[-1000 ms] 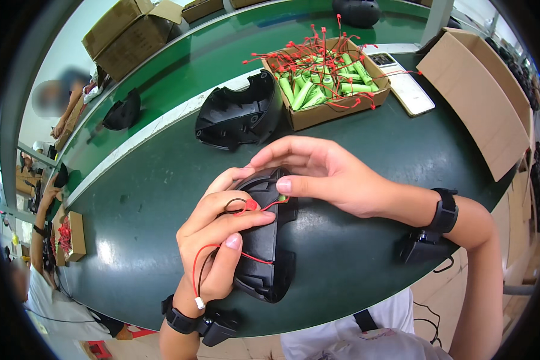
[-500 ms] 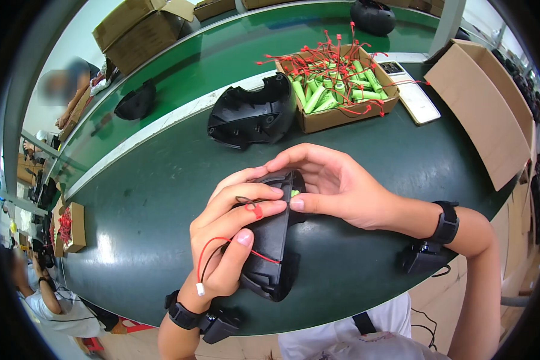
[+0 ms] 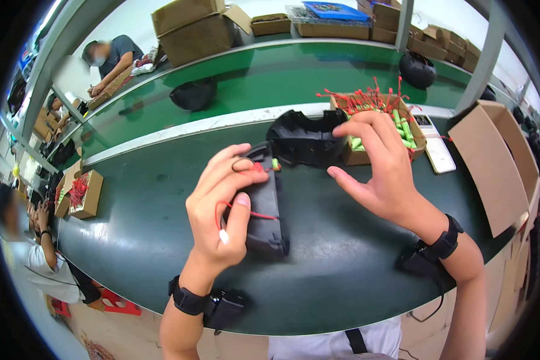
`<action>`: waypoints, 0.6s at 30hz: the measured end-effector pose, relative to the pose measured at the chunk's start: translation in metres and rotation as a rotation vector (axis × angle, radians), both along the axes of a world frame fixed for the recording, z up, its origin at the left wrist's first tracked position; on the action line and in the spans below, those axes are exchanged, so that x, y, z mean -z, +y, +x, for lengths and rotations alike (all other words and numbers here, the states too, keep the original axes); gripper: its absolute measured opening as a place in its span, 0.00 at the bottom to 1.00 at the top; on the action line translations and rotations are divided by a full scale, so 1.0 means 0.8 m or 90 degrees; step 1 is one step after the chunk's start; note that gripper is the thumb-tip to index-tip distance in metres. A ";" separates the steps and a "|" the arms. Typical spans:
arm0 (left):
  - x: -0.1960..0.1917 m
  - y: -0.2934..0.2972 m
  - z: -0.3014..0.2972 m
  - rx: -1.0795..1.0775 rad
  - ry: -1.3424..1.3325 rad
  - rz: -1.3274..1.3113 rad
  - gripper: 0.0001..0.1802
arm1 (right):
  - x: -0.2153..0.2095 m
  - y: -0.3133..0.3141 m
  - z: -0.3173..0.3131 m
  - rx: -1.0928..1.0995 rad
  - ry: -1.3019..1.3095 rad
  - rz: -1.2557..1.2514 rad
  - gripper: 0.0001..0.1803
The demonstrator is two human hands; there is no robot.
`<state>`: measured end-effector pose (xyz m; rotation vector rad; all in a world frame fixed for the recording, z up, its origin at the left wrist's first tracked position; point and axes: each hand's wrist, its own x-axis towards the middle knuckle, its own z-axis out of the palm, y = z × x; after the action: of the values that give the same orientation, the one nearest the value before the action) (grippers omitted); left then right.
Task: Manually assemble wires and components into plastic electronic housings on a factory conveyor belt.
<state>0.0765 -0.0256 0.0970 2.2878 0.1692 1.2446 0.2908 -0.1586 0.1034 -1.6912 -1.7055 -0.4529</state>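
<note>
I'm watching from my end, and the left hand (image 3: 219,207) has a firm grip on a black plastic shell (image 3: 263,197), left of the carton (image 3: 357,158) of green cells (image 3: 405,129) and nearer the wearer. It's matte, long and hollow-looking, its straighter edge facing right; a thin red wire (image 3: 261,215) crosses its face, and a green bit (image 3: 275,163) peeks out up top. Over on the right hand (image 3: 385,171), fingers spread, palm bare, in front of the carton! Whether a fingertip touches the second shell (image 3: 303,144), just left of the carton, I can't tell.
</note>
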 end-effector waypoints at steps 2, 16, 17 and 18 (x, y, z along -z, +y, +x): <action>0.006 0.016 -0.003 -0.042 -0.030 -0.007 0.14 | -0.002 0.014 0.005 0.041 -0.058 -0.004 0.27; 0.047 0.063 0.000 0.004 -0.052 -0.132 0.13 | -0.002 0.025 0.037 -0.368 0.507 -0.246 0.27; 0.047 0.062 0.004 0.020 -0.052 -0.143 0.13 | 0.003 0.023 0.038 -0.370 0.552 -0.238 0.26; 0.048 0.062 0.001 0.036 -0.038 -0.125 0.13 | 0.013 0.030 0.039 -0.387 0.605 -0.234 0.26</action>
<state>0.0775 0.0243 0.0588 2.0712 0.1950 1.2096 0.3223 -0.1348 0.0933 -1.1740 -1.4593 0.8603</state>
